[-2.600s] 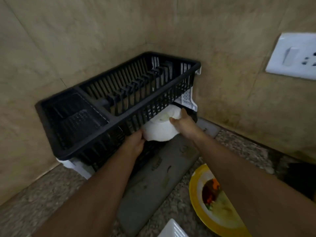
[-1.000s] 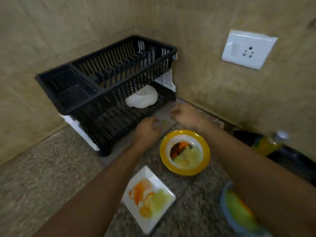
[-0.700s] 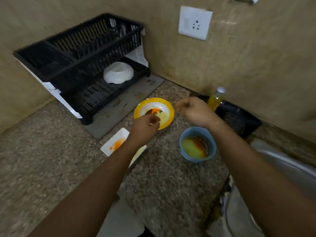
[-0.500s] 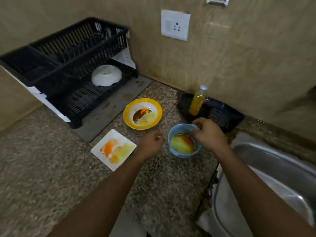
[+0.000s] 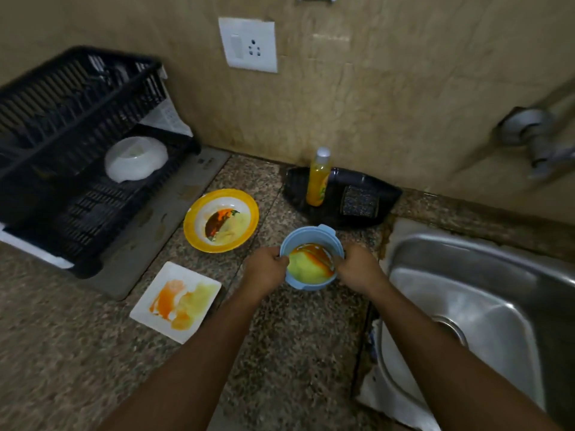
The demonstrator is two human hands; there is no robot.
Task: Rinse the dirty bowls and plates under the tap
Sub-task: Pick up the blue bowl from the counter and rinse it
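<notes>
On the counter, by the sink: a person's two hands hold one bowl.
Blue bowl (image 5: 311, 259): dirty with yellow and orange food, between the round plate and the sink (image 5: 485, 293).
Left hand (image 5: 266, 270): grips the bowl's left rim.
Right hand (image 5: 357, 269): grips the bowl's right rim.
Round yellow plate (image 5: 221, 220): dirty, left of the bowl.
Square white plate (image 5: 175, 301): dirty, near the left arm.
White bowl (image 5: 135, 158): sits in the black rack (image 5: 62, 113).
Tap (image 5: 538, 138): on the wall, above the sink.

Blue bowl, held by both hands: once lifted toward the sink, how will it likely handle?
The blue bowl looks like rigid plastic, so probably light. Yellow-orange residue inside may slosh if tipped. The left hand and right hand gripping opposite rims should steady it.
</notes>
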